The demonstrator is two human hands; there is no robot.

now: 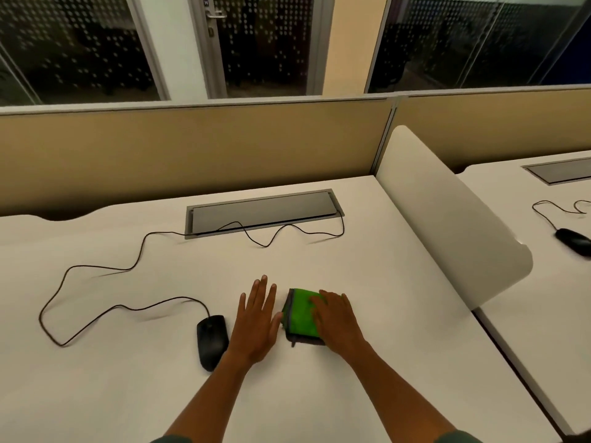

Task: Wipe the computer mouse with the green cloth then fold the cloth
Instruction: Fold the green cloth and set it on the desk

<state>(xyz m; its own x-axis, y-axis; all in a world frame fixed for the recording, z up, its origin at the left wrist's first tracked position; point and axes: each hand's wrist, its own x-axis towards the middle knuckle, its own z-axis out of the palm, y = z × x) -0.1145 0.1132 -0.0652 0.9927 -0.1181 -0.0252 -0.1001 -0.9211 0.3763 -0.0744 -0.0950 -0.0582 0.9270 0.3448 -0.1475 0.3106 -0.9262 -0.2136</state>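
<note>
We are finishing the fold: our right hand (335, 318) presses flat and open on the folded cloth (300, 314), our left hand (257, 318) rests open just left of it, the mouse (211, 340) farther left; next, smooth and release.

Warm, yellowish indoor light falls evenly from above across the white bench (319, 260), leaving only faint, soft shadows beneath the mouse cable (96, 273). The glass panels (80, 46) behind are dark, speckled with small pale dots. Wide-angle distortion bends the partition (224, 145) and bench edges toward the frame's sides. The whole picture is slightly soft, blurriest at far right.
</note>
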